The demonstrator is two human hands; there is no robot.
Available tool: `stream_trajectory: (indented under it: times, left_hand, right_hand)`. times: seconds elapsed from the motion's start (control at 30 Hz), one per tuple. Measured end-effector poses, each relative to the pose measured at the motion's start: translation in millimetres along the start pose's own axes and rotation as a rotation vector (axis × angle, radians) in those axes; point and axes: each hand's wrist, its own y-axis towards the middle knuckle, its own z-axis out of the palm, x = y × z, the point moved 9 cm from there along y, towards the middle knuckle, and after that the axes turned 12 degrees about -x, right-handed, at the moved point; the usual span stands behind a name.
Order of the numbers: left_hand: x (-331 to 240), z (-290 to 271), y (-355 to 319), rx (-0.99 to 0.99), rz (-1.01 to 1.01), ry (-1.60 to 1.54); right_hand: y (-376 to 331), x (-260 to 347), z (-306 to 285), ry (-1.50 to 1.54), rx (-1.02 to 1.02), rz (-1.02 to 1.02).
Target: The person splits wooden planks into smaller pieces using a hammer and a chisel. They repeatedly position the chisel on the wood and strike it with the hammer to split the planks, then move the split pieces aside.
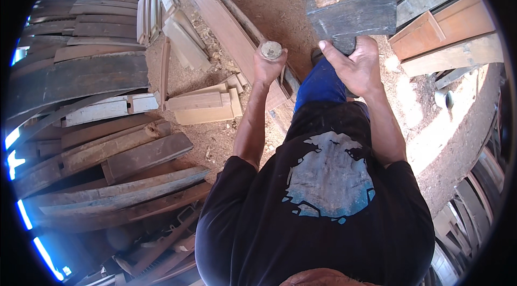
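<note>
My left hand (268, 65) is wrapped round an upright chisel, whose round, worn wooden handle end (271, 50) faces up. Its blade is hidden below the fist. Under that hand runs a long reddish-brown board (223, 22), slanting from the far left toward my legs. My right hand (362, 68) grips a large wooden mallet (353, 14) by its short dark handle, thumb laid along it. The mallet's heavy grey-black head has a chipped pale patch at one corner. It is raised to the right of the chisel, apart from it.
Stacked old planks (81, 76) fill the left side. Pale cut wood pieces (207, 104) lie on the sawdust-covered floor, with more leaning at the far left. Brown panels (441, 27) rest at the far right. A small round metal can (444, 99) lies near them.
</note>
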Motion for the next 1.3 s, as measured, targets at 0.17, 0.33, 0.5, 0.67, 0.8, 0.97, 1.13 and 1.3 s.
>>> stream_trajectory:
  times: [0.17,0.33,0.5,0.67,0.8,0.97,1.13,1.3]
  left_hand:
    - [-1,6,-7,0.079,0.030,0.105]
    - [-17,12,-22,0.100,0.108,-0.020]
    - [-25,-5,-51,0.091,0.161,0.001]
    - [12,-6,-24,-0.057,0.039,-0.032]
    - [24,4,10,-0.062,0.126,0.010]
    - [29,-7,2,-0.005,-0.002,0.004]
    - [7,-23,-25,-0.038,0.081,0.043]
    - [10,-29,-21,-0.104,0.009,-0.078]
  right_hand:
    - [3,8,-8,0.056,-0.080,-0.023]
    - [-14,-10,37,-0.129,0.063,-0.293]
    - [-44,-71,78,-0.626,0.461,-0.189]
    - [-35,-57,59,-0.236,0.296,-0.006]
    - [-22,-10,34,-0.025,0.166,-0.058]
    - [-16,27,-3,0.032,0.074,-0.095]
    - [-11,57,-17,0.172,-0.030,-0.194]
    - [-5,89,-24,0.308,-0.157,-0.393]
